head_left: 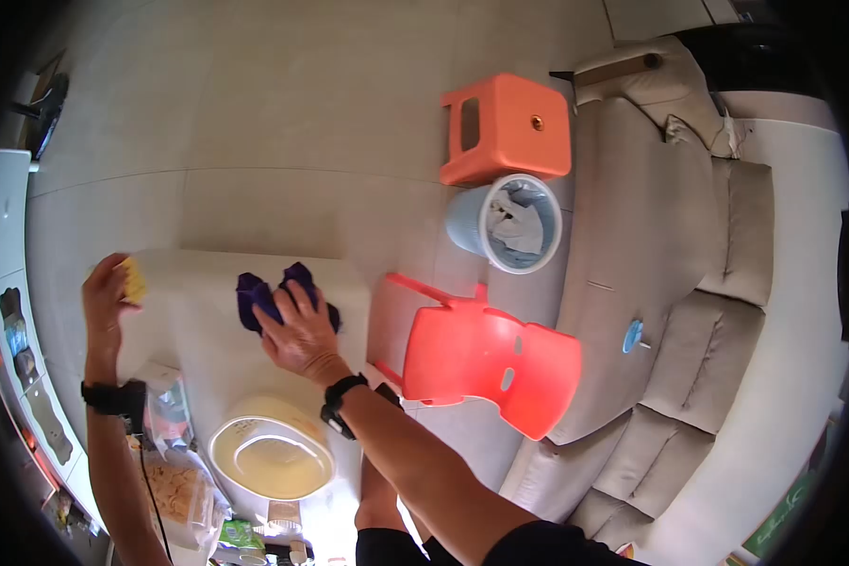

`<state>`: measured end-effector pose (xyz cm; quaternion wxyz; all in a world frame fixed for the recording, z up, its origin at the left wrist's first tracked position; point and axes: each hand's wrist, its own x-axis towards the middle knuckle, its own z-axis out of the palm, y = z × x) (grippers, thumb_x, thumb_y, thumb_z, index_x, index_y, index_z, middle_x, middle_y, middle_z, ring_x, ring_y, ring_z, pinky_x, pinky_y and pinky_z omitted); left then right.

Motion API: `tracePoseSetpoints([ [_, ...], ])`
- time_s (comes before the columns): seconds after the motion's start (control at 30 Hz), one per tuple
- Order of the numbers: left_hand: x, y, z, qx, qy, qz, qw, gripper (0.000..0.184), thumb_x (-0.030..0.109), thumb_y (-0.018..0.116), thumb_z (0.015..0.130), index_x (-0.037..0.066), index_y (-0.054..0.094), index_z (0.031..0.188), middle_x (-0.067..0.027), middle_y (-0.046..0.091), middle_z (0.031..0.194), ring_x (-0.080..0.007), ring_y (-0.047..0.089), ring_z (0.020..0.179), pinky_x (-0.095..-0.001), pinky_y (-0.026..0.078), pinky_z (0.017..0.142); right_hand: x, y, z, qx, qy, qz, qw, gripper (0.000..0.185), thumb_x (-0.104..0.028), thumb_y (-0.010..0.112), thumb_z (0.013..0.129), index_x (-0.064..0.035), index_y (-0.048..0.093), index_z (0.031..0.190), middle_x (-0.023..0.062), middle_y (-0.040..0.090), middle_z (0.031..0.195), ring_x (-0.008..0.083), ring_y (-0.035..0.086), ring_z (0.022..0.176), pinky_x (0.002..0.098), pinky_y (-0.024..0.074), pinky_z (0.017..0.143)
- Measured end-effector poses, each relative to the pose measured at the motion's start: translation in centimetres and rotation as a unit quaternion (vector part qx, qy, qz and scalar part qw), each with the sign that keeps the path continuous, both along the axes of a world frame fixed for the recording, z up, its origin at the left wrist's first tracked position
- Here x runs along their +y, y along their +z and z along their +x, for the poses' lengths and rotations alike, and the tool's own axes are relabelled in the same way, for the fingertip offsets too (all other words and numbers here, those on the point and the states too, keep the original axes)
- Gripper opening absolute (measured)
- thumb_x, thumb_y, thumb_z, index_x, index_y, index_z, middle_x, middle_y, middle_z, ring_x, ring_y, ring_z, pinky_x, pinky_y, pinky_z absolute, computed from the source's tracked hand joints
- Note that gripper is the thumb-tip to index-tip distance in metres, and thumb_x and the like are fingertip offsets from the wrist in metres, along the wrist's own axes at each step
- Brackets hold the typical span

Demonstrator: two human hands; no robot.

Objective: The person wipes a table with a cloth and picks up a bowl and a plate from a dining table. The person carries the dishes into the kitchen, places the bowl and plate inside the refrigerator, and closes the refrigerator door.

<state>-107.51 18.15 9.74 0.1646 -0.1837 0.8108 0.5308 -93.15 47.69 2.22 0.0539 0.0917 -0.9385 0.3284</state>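
Observation:
My left hand [103,300] is closed on a yellow sponge [135,281] at the far left end of the pale table [189,321]. Over at the table's right end, my right hand [302,332] presses down on a crumpled dark purple cloth [251,298], its fingers gripping the folds. Part of the cloth is hidden beneath the palm. Between my forearms stands an oval cream basin [224,437] with cloudy liquid in it.
A red plastic chair [462,354] stands right of the table. Beyond it are a lined blue bin [464,222], an orange stool [514,127] and a beige sofa [623,255]. Plastic containers [174,495] and a green packet [241,535] crowd the near side.

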Motion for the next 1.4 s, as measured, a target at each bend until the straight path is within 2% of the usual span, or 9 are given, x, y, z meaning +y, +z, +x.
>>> tracePoseSetpoints([
  [0.2, 30.0, 0.1, 1.7, -0.093, -0.108, 0.322, 0.936, 0.020, 0.011, 0.052, 0.091, -0.002, 0.061, 0.104, -0.0101, 0.061, 0.082, -0.0193, 0.065, 0.068, -0.0335, 0.059, 0.057, -0.3, -1.2, 0.3, -0.007, -0.004, -0.009, 1.000, 0.045, -0.028, 0.069, 0.068, -0.0160, 0.065, 0.110, 0.0126, 0.049, 0.122, 0.0348, 0.040, 0.122, 0.0609, 0.0353, 0.097],
  [0.33, 46.5, 2.1, 6.2, -0.144, -0.132, 0.318, 0.928, 0.041, 0.016, 0.051, 0.092, -0.001, 0.049, 0.130, -0.0214, 0.063, 0.106, -0.0271, 0.063, 0.092, -0.0355, 0.051, 0.084, 0.3, -0.7, 0.3, 0.028, -0.005, -0.069, 0.997, 0.046, -0.022, 0.074, 0.064, -0.0125, 0.066, 0.109, 0.0133, 0.049, 0.123, 0.0355, 0.039, 0.124, 0.0590, 0.0359, 0.096],
  [0.43, 46.5, -0.4, 7.9, -0.011, -0.233, 0.088, 0.968, 0.047, 0.019, 0.052, 0.092, 0.003, 0.044, 0.135, -0.0215, 0.062, 0.110, -0.0289, 0.063, 0.094, -0.0357, 0.049, 0.086, 0.5, -1.0, 0.5, 0.015, -0.003, -0.066, 0.998, 0.047, -0.023, 0.073, 0.065, -0.0125, 0.066, 0.110, 0.0133, 0.049, 0.124, 0.0357, 0.039, 0.125, 0.0582, 0.0355, 0.098],
  [0.57, 36.2, -1.1, 9.4, 0.033, -0.161, 0.152, 0.975, 0.044, 0.021, 0.055, 0.091, 0.003, 0.048, 0.131, -0.0184, 0.063, 0.104, -0.0294, 0.064, 0.096, -0.0344, 0.050, 0.082, -0.3, -1.8, 1.1, 0.023, -0.020, -0.064, 0.997, 0.050, -0.025, 0.073, 0.066, -0.0132, 0.065, 0.114, 0.0138, 0.048, 0.128, 0.0358, 0.038, 0.127, 0.0573, 0.0317, 0.103],
  [0.63, 30.5, -1.3, 12.2, 0.018, -0.080, -0.128, 0.988, 0.031, 0.017, 0.056, 0.093, 0.002, 0.056, 0.120, -0.0118, 0.065, 0.095, -0.0176, 0.064, 0.090, -0.0258, 0.048, 0.079, -0.3, -4.1, 1.7, -0.003, -0.011, -0.068, 0.998, 0.051, -0.026, 0.072, 0.066, -0.0144, 0.064, 0.115, 0.0141, 0.049, 0.127, 0.0361, 0.039, 0.126, 0.0577, 0.0318, 0.102],
  [0.7, 26.8, 5.8, 12.4, -0.004, -0.015, 0.067, 0.998, 0.018, 0.015, 0.055, 0.095, 0.001, 0.059, 0.106, -0.0039, 0.062, 0.084, -0.0085, 0.059, 0.081, -0.0202, 0.045, 0.073, -1.6, -5.6, 1.8, -0.051, 0.017, -0.076, 0.996, 0.052, -0.028, 0.070, 0.067, -0.0168, 0.063, 0.117, 0.0147, 0.050, 0.126, 0.0369, 0.040, 0.126, 0.0586, 0.0320, 0.102],
  [0.97, 21.9, 9.2, 31.7, -0.096, 0.062, 0.042, 0.993, 0.019, 0.008, 0.054, 0.092, 0.001, 0.057, 0.075, -0.0037, 0.054, 0.064, -0.0088, 0.053, 0.061, -0.0248, 0.043, 0.058, 0.0, 0.6, -0.7, 0.013, 0.016, 0.018, 1.000, 0.035, -0.023, 0.065, 0.068, -0.0185, 0.070, 0.103, 0.0130, 0.055, 0.111, 0.0379, 0.048, 0.113, 0.0553, 0.0408, 0.090],
  [1.13, 22.7, 8.0, 40.4, -0.178, -0.065, -0.011, 0.982, 0.025, 0.021, 0.058, 0.089, 0.000, 0.058, 0.076, -0.0182, 0.057, 0.067, -0.0343, 0.058, 0.063, -0.0378, 0.047, 0.060, 0.5, 0.1, 0.9, 0.044, 0.043, 0.059, 0.996, 0.039, -0.025, 0.066, 0.075, -0.0175, 0.067, 0.113, 0.0181, 0.053, 0.123, 0.0424, 0.046, 0.120, 0.0562, 0.0416, 0.089],
  [1.4, 17.7, 3.4, 46.9, -0.360, 0.090, -0.078, 0.925, 0.031, 0.029, 0.053, 0.087, 0.001, 0.061, 0.094, -0.0222, 0.063, 0.096, -0.0398, 0.060, 0.093, -0.0502, 0.047, 0.080, 3.5, 1.2, 5.9, -0.001, 0.197, 0.177, 0.964, 0.043, -0.022, 0.062, 0.081, -0.0102, 0.061, 0.122, 0.0258, 0.042, 0.134, 0.0495, 0.036, 0.125, 0.0563, 0.0342, 0.102],
])
